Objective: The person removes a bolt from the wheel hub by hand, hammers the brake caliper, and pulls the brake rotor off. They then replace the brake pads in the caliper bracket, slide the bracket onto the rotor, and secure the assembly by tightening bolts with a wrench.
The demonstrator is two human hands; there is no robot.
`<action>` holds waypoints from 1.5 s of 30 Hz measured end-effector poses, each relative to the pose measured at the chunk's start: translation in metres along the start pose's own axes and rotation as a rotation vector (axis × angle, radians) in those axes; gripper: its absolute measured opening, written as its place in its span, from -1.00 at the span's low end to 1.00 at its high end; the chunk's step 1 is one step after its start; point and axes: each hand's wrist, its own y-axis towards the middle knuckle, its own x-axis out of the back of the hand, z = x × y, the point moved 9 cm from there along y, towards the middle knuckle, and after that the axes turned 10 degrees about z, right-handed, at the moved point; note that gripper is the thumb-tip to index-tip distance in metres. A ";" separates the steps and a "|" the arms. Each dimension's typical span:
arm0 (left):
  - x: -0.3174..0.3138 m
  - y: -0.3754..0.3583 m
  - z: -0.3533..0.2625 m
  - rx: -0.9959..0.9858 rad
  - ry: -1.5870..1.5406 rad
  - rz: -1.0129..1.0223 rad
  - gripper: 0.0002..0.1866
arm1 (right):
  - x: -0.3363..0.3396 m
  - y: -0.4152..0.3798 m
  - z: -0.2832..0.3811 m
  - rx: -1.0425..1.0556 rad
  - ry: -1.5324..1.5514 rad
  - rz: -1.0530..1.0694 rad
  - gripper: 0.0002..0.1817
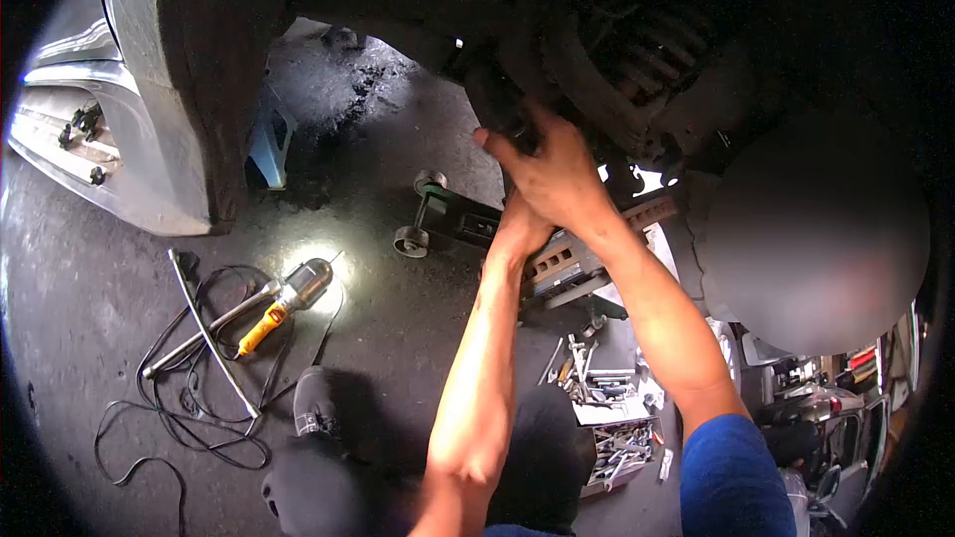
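Under a raised vehicle, my right hand [562, 174] reaches up to a dark, roughly cylindrical part [489, 89]. Its thumb points left and its fingers curl around the part, their tips lost in shadow. Just below and partly behind it is my left hand [524, 226], whose fingers are hidden. Beside my wrists sits a vented brake disc [562, 257], seen edge-on with a rusty rim. Dark suspension parts [607, 89] fill the space above, too dim to make out well.
A lit work lamp [306, 283] with a yellow handle lies on the floor among cable loops and a cross wrench [214, 338]. A wheeled floor jack [438, 214] extends beneath the vehicle. A toolbox [612, 413] holds several wrenches. At left hangs the bumper [159, 139]; a blurred patch covers the right.
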 end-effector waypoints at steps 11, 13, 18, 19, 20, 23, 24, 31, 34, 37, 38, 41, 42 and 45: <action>-0.015 0.003 0.001 0.104 0.105 0.218 -0.56 | 0.100 -0.039 -0.131 -0.218 0.172 -0.354 -0.52; -0.009 0.001 -0.005 -0.054 0.191 0.166 -0.60 | 0.028 -0.018 -0.066 -0.029 -0.350 0.041 -0.56; 0.004 0.004 0.016 0.035 0.271 0.066 -0.62 | 0.026 -0.023 -0.025 0.016 -0.465 -0.067 -0.62; -0.005 0.001 -0.005 -0.054 0.128 0.081 -0.60 | 0.054 -0.028 -0.039 0.103 -0.521 -0.133 -0.52; -0.009 -0.004 -0.013 0.065 0.084 0.104 -0.60 | 0.088 -0.040 -0.077 -0.457 -0.071 -0.200 -0.46; -0.014 -0.003 -0.012 0.052 0.075 0.177 -0.61 | 0.127 -0.069 -0.157 -0.442 0.241 -0.422 -0.46; -0.014 0.000 -0.007 0.066 0.121 0.180 -0.59 | 0.123 -0.068 -0.151 -0.443 0.241 -0.430 -0.50; -0.012 0.000 -0.001 -0.239 0.166 0.107 -0.71 | -0.022 -0.009 -0.036 -0.029 -0.480 0.272 -0.70; -0.008 0.003 -0.002 -0.077 0.257 0.189 -0.70 | 0.028 -0.022 -0.058 -0.037 -0.261 -0.052 -0.64; -0.016 0.000 -0.006 0.058 0.080 0.202 -0.57 | 0.115 -0.057 -0.121 -0.341 0.126 -0.328 -0.54; -0.016 0.001 -0.005 0.071 0.145 0.207 -0.57 | 0.125 -0.064 -0.156 -0.393 0.181 -0.408 -0.51; -0.021 -0.002 -0.004 0.119 0.038 0.226 -0.62 | 0.119 -0.054 -0.133 -0.287 0.128 -0.435 -0.57; -0.021 0.000 -0.007 0.070 0.097 0.236 -0.64 | 0.102 -0.041 -0.123 -0.296 0.016 -0.350 -0.67; -0.007 0.000 -0.002 -0.210 0.263 0.163 -0.70 | -0.016 -0.006 -0.051 -0.027 -0.869 0.350 -0.73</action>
